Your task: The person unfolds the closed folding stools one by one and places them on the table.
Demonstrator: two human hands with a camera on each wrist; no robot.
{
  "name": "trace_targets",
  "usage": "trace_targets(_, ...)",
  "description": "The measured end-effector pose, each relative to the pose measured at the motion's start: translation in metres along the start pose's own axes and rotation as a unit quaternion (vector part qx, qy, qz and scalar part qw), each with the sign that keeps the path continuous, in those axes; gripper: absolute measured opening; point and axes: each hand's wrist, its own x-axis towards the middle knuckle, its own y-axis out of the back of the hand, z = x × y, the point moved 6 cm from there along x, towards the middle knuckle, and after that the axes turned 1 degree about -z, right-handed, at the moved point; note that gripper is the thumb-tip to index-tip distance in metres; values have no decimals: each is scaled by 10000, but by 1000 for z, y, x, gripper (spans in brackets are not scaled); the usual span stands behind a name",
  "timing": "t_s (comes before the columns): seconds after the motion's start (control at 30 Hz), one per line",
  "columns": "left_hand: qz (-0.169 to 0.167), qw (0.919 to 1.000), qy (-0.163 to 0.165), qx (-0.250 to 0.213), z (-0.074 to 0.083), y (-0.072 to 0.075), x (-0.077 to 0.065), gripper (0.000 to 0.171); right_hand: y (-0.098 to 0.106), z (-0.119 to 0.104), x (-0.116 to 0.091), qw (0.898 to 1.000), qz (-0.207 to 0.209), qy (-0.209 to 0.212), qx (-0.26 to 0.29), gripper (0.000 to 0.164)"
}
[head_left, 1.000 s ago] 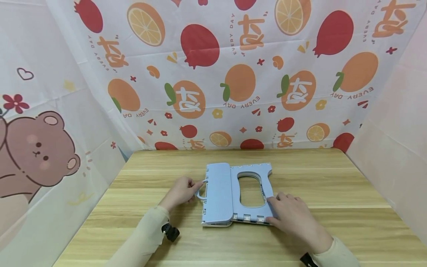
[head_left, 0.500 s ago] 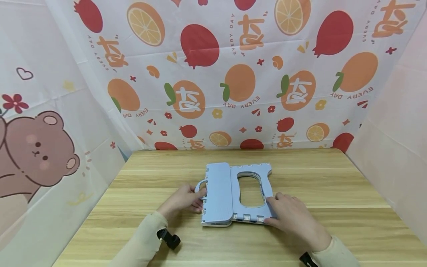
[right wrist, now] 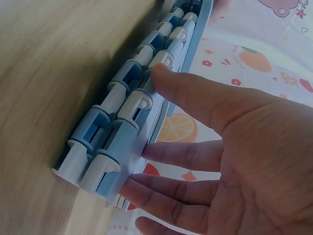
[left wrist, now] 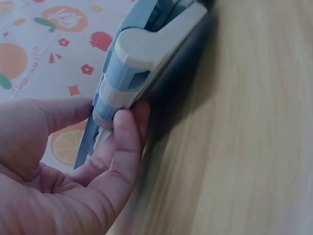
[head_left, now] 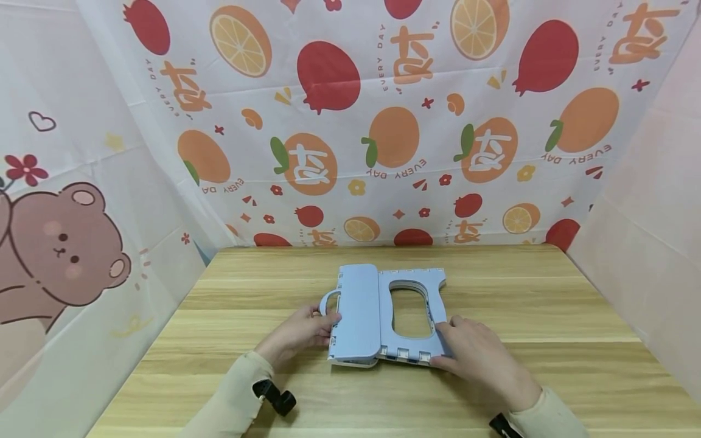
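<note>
On the wood-grain table point(head_left: 547, 316), near its middle, I log the light-blue folding stool point(head_left: 384, 316) lying low, one panel point(head_left: 358, 310) raised on its left side. From my remote station I see a person's two hands on it.

Left hand point(head_left: 300, 328): clamped on the stool's left edge, thumb point(left wrist: 68, 112) on the upper face, fingers point(left wrist: 126, 147) bent under the edge. The looped handle point(head_left: 324, 302) sticks out just beyond this grip. Shadow lies under the stool here; I cannot tell whether this edge touches the table.

Right hand point(head_left: 484, 356): at the near right corner, thumb and fingers apart. I read the thumb point(right wrist: 188, 95) on the row of hinges point(right wrist: 134, 106), the fingers fairly straight and touching the neighbouring face; not wrapped round it.

Background: fruit-print curtain point(head_left: 383, 194) behind the table, a bear point(head_left: 68, 243) on the left-hand cloth.
</note>
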Motion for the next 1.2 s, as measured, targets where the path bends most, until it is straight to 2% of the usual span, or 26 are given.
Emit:
trace_targets(0.17,127,9994,-47,-323,7,3,-4,20,1,0,1,9999,43,17,134,64)
trace_targets(0.33,219,9990,-112,-380,15,5,-7,22,2,-2,2,9997,33,51,251,65)
trace_targets(0.5,311,9987,-237,-318,25,7,-11,26,1,-2,4,9990,1,31,449,67)
trace_targets(0.7,530,9972,-417,-331,41,9,-16,38,1,-4,6,9978,-32,17,657,68)
trace_targets(0.9,639,9957,-623,-265,56,9,-22,41,0,-6,8,9961,-89,22,881,69)
trace_targets(1.2,755,9911,-1089,-87,87,4,-32,38,0,-10,10,9909,-56,396,1285,68)
